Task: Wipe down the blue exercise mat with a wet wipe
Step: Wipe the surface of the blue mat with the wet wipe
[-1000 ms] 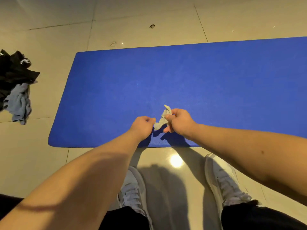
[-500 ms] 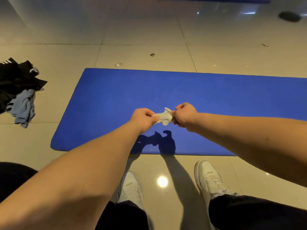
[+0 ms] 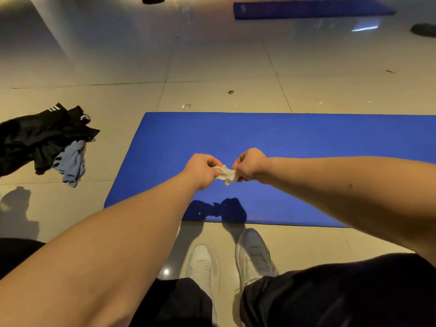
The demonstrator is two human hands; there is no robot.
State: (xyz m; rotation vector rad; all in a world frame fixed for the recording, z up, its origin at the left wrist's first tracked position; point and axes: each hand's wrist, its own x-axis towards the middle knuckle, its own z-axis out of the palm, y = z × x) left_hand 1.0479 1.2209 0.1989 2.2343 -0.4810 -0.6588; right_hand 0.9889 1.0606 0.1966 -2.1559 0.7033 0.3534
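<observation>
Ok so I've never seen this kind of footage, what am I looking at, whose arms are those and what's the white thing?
There is no machine: a person wears a camera on the head, looking down, so the arms are their own. The left hand and right hand both pinch a crumpled white wet wipe, held above a blue exercise mat on the tiled floor. White shoes stand by the mat's near edge. A pile of dark clothes lies to the left.
</observation>
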